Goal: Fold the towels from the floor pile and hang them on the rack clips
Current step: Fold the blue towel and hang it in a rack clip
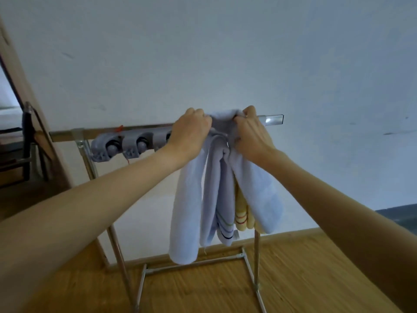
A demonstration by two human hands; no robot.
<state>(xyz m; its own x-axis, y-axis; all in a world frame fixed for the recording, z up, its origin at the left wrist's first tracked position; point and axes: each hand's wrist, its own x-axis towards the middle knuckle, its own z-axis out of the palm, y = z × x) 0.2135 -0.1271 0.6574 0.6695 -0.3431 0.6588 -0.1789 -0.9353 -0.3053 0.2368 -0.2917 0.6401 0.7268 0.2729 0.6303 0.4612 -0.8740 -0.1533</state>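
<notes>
- Head view, and the biggest thing in play is the metal rack [274,120], its top bar running across in front of the pale wall, legs and base frame planted on the wood floor [304,267]
- Draped off that bar is the pale blue towel [189,211], bunched at the top between both hands and hanging in long loose folds almost down to the base frame; it looks soft, limp and light, no stiffness at all, so I reckon it goes wherever the fingers push it and sags the moment they let go
- Tucked behind it hangs a yellow striped towel [242,213], touching the blue one, only its lower stripes peeking out; a striped blue edge shows beside it, and whether that is a separate towel I cannot tell
- Left along the bar sits the grey clip strip [126,144], two round clips showing free and a third half hidden by the left wrist
- Left hand [191,132] has its fingers curled tight round the gathered top of the blue towel
- Right hand [250,129] is pinching that same bunch from the other side, knuckles up at the bar
- Best hold, by my judgement, is right there at the thick gathered top: terry has plenty of bite, so a firm pinch should feed it into a clip without slipping
</notes>
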